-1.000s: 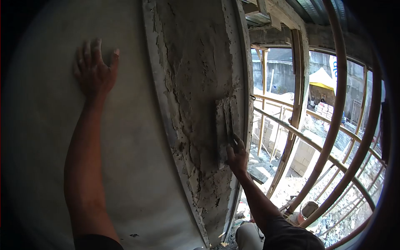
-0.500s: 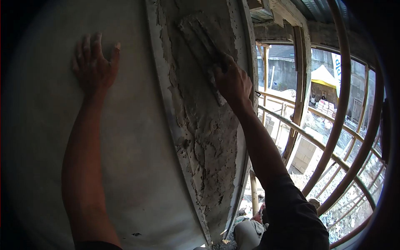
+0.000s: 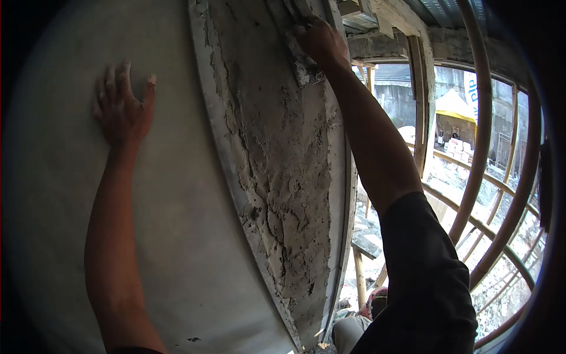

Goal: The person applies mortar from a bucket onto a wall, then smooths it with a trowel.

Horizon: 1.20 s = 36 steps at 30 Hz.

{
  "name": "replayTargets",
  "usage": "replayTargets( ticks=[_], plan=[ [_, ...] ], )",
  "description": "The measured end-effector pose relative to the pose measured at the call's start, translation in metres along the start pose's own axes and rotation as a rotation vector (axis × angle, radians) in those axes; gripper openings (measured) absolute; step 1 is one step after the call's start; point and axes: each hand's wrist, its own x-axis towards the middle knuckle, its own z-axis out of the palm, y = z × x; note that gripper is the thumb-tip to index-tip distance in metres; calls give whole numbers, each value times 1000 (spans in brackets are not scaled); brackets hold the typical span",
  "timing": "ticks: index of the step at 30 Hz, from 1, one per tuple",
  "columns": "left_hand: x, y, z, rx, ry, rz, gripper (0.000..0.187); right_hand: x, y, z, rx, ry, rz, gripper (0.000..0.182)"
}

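My left hand point(image 3: 122, 109) lies flat against the smooth grey wall point(image 3: 177, 236), fingers stretched and thumb apart. Higher up and to the right, my right hand point(image 3: 322, 42) is wrapped round the handle of a plastering trowel point(image 3: 303, 69). The trowel's blade, caked with mortar, rests against a strip of wet, rough mortar point(image 3: 277, 141); its upper part reaches the top of the view. Straight edging strips run along both sides of the mortar, the left one point(image 3: 221, 147) beside the smooth wall. Lower down, the mortar is cracked and lumpy.
Curved bamboo poles point(image 3: 484, 118) and crossing rails stand on the right, outside the opening. Beyond them are a yellow and white canopy point(image 3: 457, 107) and stacked pale blocks or bags point(image 3: 458, 148). At the bottom, a pale trouser leg point(image 3: 349, 333) shows beside the wall's base.
My right hand has slid the trowel upward along the mortar strip, uncovering more of its surface below. My left hand stays flat on the wall; the view has shifted slightly.
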Motion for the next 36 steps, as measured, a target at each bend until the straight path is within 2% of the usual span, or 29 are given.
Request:
replayTargets(
  ticks=[5,7,9,10,13,16,18,21,24,26,28,32,36],
  plan=[
    [1,3,-2,-13,8,1,68,-38,51,14,97,-14,120,54],
    [0,4,-2,-19,17,-2,68,-94,71,17,161,-48,211,52],
    [0,6,-7,-2,9,-9,67,-166,96,23,245,-44,213,52],
    [1,7,-8,-2,12,-7,67,-206,93,12,345,-142,325,49],
    [1,5,-9,-7,25,3,67,-332,135,28,417,-183,360,52],
    [4,5,-9,-17,46,18,67,-380,134,14,538,-284,402,54],
    [2,5,-10,-11,27,20,67,-359,107,-10,625,-326,520,53],
    [1,4,-9,-28,40,18,66,-270,79,-18,611,-204,416,53],
    [1,3,-9,-5,14,23,67,-177,82,-1,498,-72,256,54],
    [1,5,-7,-18,0,12,68,-130,87,11,471,-32,206,54],
    [0,5,-6,-6,-21,-4,69,-94,82,18,455,-93,163,55],
    [4,8,-10,27,-45,-25,69,-75,50,27,411,-111,116,56],
    [2,11,-15,5,-64,-29,69,-147,59,10,395,-261,60,55]
  ],
)
